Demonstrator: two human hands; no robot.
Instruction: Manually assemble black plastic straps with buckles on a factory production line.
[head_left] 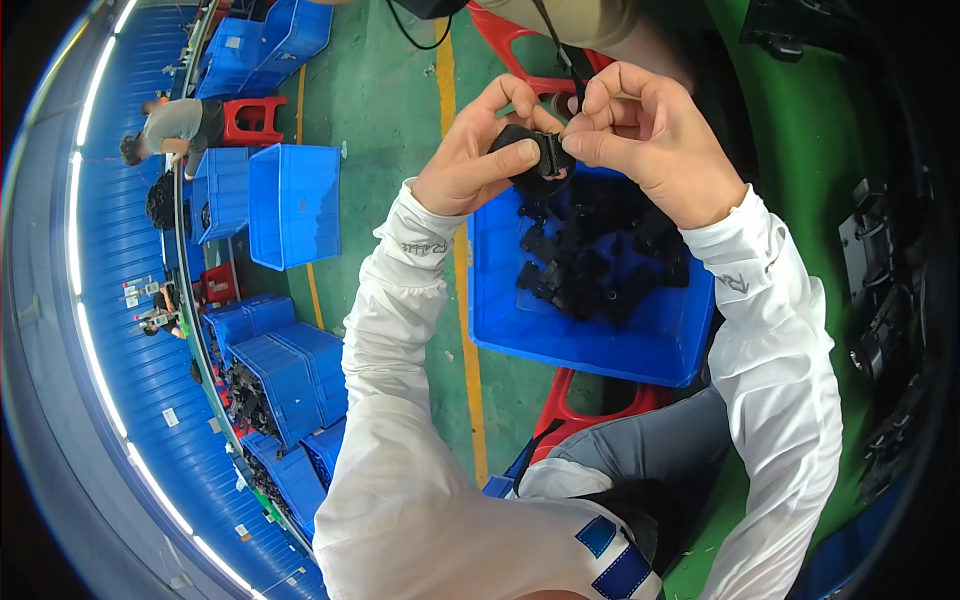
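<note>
My left hand (478, 150) and my right hand (650, 135) both pinch one small black plastic part (532, 152), held up between them above a blue bin (570, 335). The bin sits on a red stool (590, 405) and holds several more black plastic parts (600, 255). My left thumb lies across the part's front; my right fingertips grip its right end. Both arms wear white sleeves.
Several blue bins (293, 203) stand stacked at the left along a long conveyor line (195, 300), some with black parts inside. A person (170, 130) bends at the line beside a red stool (255, 120). A yellow floor stripe (462, 300) runs down the green floor.
</note>
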